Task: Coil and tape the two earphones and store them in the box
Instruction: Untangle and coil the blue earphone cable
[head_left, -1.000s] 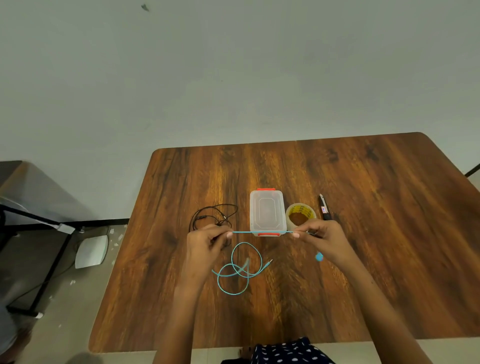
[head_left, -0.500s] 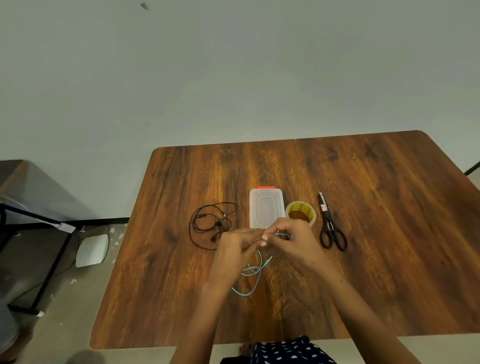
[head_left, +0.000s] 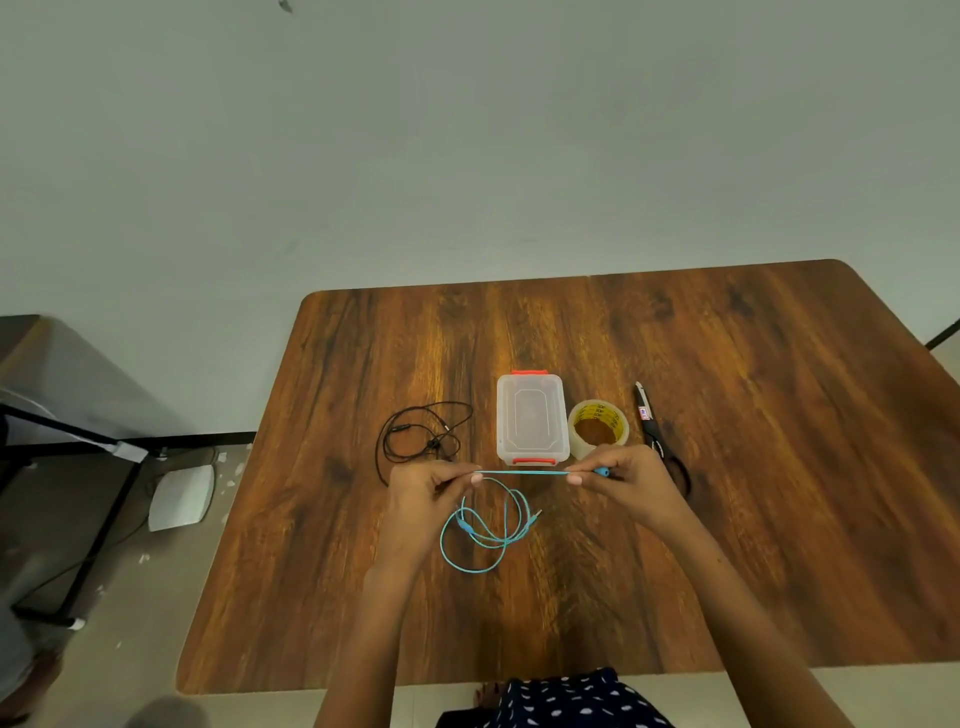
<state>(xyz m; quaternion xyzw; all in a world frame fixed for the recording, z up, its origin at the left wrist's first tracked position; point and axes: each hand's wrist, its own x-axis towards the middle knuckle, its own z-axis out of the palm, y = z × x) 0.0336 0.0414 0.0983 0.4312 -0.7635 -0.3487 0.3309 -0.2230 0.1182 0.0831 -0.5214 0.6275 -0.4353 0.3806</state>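
Blue earphone (head_left: 519, 473) stretched taut left-right between left hand (head_left: 423, 491) and right hand (head_left: 631, 475), both pinching it; slack loops hanging nearer left.

Table (head_left: 727, 467) is that dark brown woodgrain with orangey streaks, and the wall behind is plain pale grey. One earphone cable (head_left: 488, 540) is bright turquoise, the other earphone (head_left: 421, 436) black, the box (head_left: 531, 418) clear with red-orange clips. The tape roll (head_left: 597, 428) is yellowish with a brown core, the scissors (head_left: 652, 431) black, plus navy fabric (head_left: 561, 701) with white dots.
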